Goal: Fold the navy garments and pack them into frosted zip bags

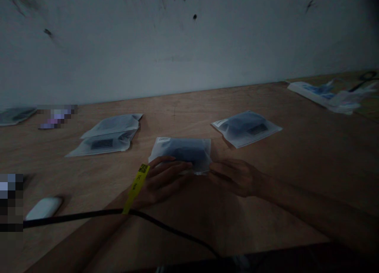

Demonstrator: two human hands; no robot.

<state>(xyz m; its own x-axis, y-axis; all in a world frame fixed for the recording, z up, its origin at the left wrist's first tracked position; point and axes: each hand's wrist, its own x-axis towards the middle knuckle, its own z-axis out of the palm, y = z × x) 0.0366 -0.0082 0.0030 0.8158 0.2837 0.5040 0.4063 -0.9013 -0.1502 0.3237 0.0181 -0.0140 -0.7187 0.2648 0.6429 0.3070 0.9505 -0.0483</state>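
Note:
A frosted plastic bag (pixel 189 146) with something dark inside lies flat on the wooden table, right in front of me. My left hand (pixel 164 180) rests on its near left part, fingers stretched out across the plastic. At the bag's right edge, my right hand (pixel 231 176) has its fingers closed together on the border near the lower corner. Its lower fingers are hard to see in the dim light. To the right lies a similar bag (pixel 247 127) with a dark printed label. Left of my hands are two more such bags (pixel 111 134), one overlapping the other.
A black cable (pixel 166 227) with a yellow tag (pixel 137 188) crosses over my left forearm. A white rounded object (pixel 44 208) sits at left. Crumpled plastic packaging (pixel 328 97) lies at the far right. Behind the table (pixel 183 111) stands a pale wall (pixel 177 59).

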